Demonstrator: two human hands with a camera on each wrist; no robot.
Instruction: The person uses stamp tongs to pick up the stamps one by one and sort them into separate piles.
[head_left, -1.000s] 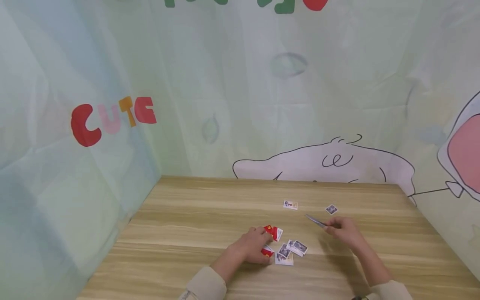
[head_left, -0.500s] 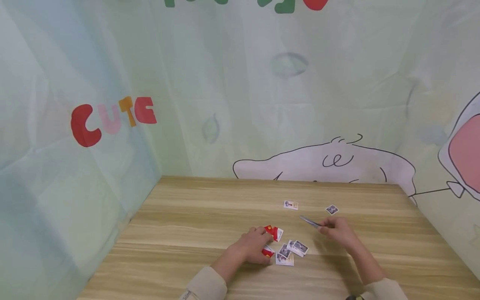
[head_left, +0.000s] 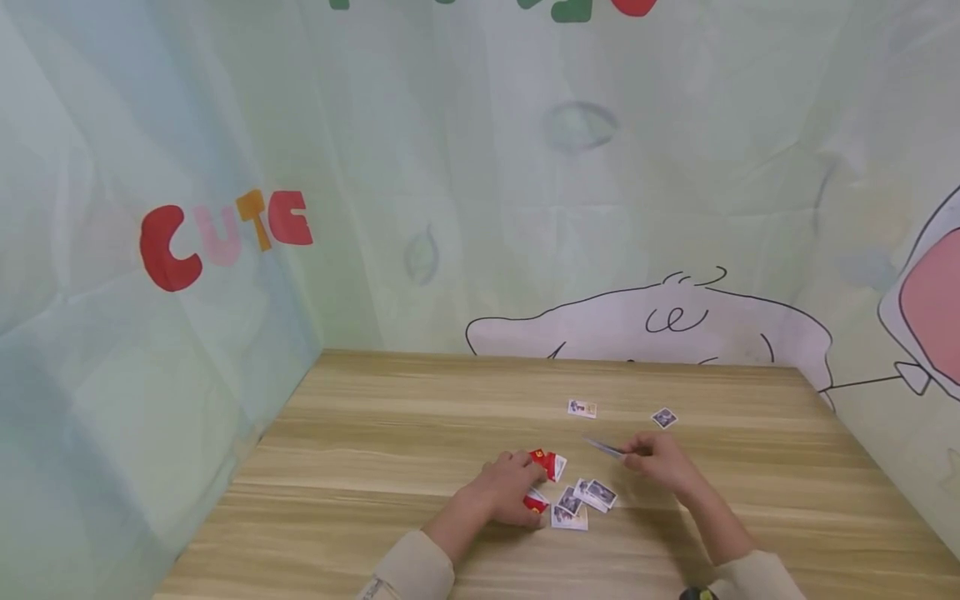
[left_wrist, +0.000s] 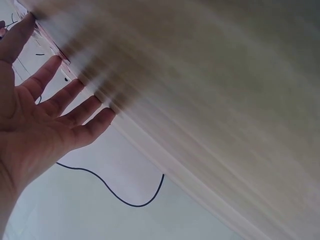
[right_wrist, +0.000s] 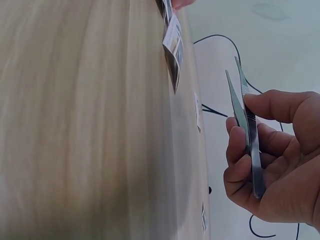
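Metal tweezers [right_wrist: 255, 165] are pinched between the thumb and fingers of my right hand [head_left: 663, 462]; their tips are apart in the right wrist view. They point left above the table, beyond a small overlapping pile of stamp-like paper pieces [head_left: 598, 495]. My left hand [head_left: 508, 490] rests with spread fingers over red-and-white paper pieces [head_left: 551, 467], partly hiding them. In the left wrist view, the fingers of my left hand [left_wrist: 50, 117] reach out to the tabletop, not curled round anything.
Two more stamp-like pieces lie farther back: one rectangular piece [head_left: 582, 409] and one turned like a diamond [head_left: 663, 417]. The wooden table [head_left: 360, 433] meets a printed cloth backdrop [head_left: 450, 208] at its back and left.
My right hand has moved left with the tweezers, bringing their tips closer to the red pieces. The left hand has stayed on the pieces.
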